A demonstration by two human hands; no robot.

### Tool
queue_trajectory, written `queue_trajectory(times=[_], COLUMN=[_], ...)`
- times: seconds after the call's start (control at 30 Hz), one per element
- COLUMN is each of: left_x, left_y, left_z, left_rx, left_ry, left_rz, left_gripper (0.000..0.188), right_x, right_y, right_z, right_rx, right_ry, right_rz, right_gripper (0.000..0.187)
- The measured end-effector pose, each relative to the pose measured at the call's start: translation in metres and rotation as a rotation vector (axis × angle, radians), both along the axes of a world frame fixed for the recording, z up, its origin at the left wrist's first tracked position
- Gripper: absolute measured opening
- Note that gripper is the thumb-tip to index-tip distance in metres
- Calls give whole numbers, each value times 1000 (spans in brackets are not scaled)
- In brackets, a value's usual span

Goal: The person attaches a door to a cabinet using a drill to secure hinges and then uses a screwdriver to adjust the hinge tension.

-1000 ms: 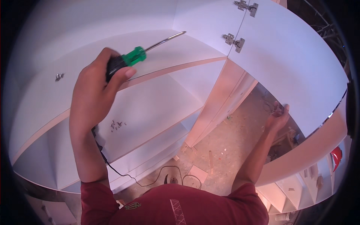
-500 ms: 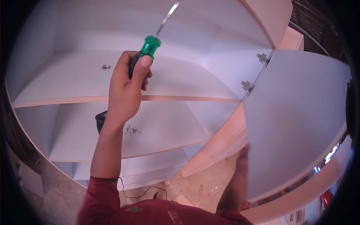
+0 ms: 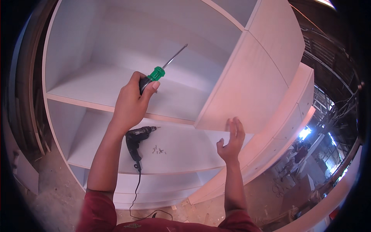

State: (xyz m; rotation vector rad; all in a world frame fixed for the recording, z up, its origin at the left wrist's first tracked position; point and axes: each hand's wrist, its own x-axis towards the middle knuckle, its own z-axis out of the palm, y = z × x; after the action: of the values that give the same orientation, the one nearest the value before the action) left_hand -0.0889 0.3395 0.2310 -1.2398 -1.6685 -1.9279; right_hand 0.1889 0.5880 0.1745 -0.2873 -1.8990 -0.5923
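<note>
My left hand (image 3: 133,98) is closed around the green and black handle of a screwdriver (image 3: 157,73), its metal shaft pointing up and right before the upper compartment. With fingers stretched and thumb apart, my right hand (image 3: 232,143) is at the lower edge of the pale cabinet door (image 3: 237,85). Its fingertips seem to rest on the door's outer face. That door covers the right part of the upper compartment, and its hinges are hidden. A black corded power drill (image 3: 135,143) lies on the lower shelf (image 3: 185,154), beside a small scatter of screws (image 3: 159,150).
The drill's cord (image 3: 135,197) hangs over the shelf front toward the floor. More closed cabinet fronts (image 3: 278,131) run along the right. Long boards (image 3: 29,85) stand at the far left. Clutter (image 3: 293,166) lies in the workshop at right.
The door has swung from wide open at the right to nearly closed, with my right hand now on its outer side. My left hand still holds the screwdriver; the view has shifted, showing the whole drill.
</note>
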Motion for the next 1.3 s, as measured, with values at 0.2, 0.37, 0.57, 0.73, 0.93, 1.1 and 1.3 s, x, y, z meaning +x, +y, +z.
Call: queue_trajectory(times=[0.2, 0.37, 0.57, 0.73, 0.93, 1.1, 1.3], left_x=[-4, 2, 3, 2, 4, 4, 3], left_y=[-9, -12, -10, -8, -9, -11, -7], left_z=[-8, -7, -7, -8, -6, -9, -9], left_rx=[-52, -76, -69, -78, -114, -106, -92], left_ry=[-31, 26, 30, 36, 32, 30, 49], left_rz=[-55, -51, -1, -5, 3, 12, 27], left_gripper=[41, 46, 45, 45, 46, 46, 47], right_x=[-21, -28, -42, -43, -44, -49, -58], right_y=[0, 2, -17, -16, -17, -24, -32], right_z=[-9, -14, -4, -4, -4, -8, -10], right_rx=[-23, -50, 0, -11, -25, 10, 43], right_ry=[-3, 82, 151, 106, 128, 161, 145], right_rz=[49, 58, 47, -31, -14, 45, 92], right_gripper=[64, 61, 61, 68, 69, 71, 71])
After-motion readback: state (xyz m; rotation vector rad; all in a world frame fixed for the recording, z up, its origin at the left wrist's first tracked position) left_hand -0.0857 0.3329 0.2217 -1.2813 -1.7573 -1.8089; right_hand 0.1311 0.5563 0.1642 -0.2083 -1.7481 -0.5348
